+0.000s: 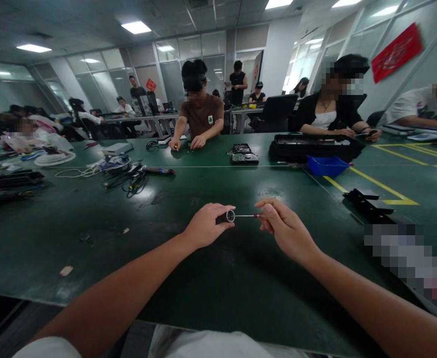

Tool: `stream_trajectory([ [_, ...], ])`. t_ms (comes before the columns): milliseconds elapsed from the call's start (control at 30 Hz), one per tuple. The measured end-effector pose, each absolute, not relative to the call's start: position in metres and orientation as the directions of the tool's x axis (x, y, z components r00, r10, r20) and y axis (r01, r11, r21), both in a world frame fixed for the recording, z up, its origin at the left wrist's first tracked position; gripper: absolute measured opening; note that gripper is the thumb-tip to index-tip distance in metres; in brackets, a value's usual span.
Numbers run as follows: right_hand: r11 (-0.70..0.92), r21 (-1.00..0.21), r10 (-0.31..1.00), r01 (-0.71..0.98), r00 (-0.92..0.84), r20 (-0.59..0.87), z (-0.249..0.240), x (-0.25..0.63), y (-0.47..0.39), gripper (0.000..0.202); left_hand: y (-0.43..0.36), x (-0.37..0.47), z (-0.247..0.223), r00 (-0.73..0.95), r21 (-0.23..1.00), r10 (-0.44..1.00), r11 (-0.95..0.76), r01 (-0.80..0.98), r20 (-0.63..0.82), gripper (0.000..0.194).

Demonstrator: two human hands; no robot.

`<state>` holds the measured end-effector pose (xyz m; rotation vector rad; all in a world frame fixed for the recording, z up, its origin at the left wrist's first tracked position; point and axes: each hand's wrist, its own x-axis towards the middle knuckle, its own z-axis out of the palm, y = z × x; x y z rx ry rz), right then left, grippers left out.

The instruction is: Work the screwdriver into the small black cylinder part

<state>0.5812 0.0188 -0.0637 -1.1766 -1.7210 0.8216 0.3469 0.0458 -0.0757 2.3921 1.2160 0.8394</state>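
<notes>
Between the thumb and fingers of my left hand (207,224) is a small dark cylindrical part (230,216), its pale-rimmed round end turned toward the right. My right hand (287,229) grips the red handle of a screwdriver (245,216). The thin metal shaft points left, and its tip meets the open end of the cylinder; whether it touches anything inside is too small to tell. Both hands are held just above the green tabletop (218,278).
Cables (134,179) and electronic parts lie at the left. Opened drive-like devices (244,155) sit ahead. A long black housing (313,147), a blue bin (326,165) and a black bracket (368,205) are at the right. A person (202,112) works across the table.
</notes>
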Motion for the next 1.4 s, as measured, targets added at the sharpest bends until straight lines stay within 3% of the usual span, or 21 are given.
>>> stream_trajectory([
  [267,0.321,-0.920,0.947,0.224,-0.083,0.310,-0.063,0.579,0.020,0.022,0.044,0.348,-0.074,0.455,0.515,0.814,-0.581,0.630,0.361,0.042],
  [433,0.057,-0.985,0.998,-0.164,0.000,0.058,-0.063,0.578,0.033,0.026,0.042,0.349,-0.070,0.560,0.320,0.697,-0.710,0.627,0.448,0.040],
  [533,-0.012,-0.970,0.998,-0.242,0.050,-0.025,-0.066,0.578,0.035,0.023,0.043,0.351,-0.071,0.575,0.314,0.707,-0.702,0.639,0.411,0.041],
  [867,0.286,-0.953,0.950,0.103,0.098,0.296,-0.068,0.580,0.026,0.026,0.043,0.351,-0.072,0.544,0.383,0.765,-0.643,0.663,0.344,0.044],
  [1200,0.441,-0.845,0.894,0.303,-0.068,0.442,-0.064,0.576,0.018,0.022,0.044,0.352,-0.075,0.527,0.400,0.785,-0.619,0.676,0.325,0.048],
  [1400,0.454,-0.788,0.879,0.416,-0.062,0.474,-0.063,0.577,0.015,0.022,0.045,0.352,-0.075,0.534,0.390,0.787,-0.617,0.684,0.308,0.049],
])
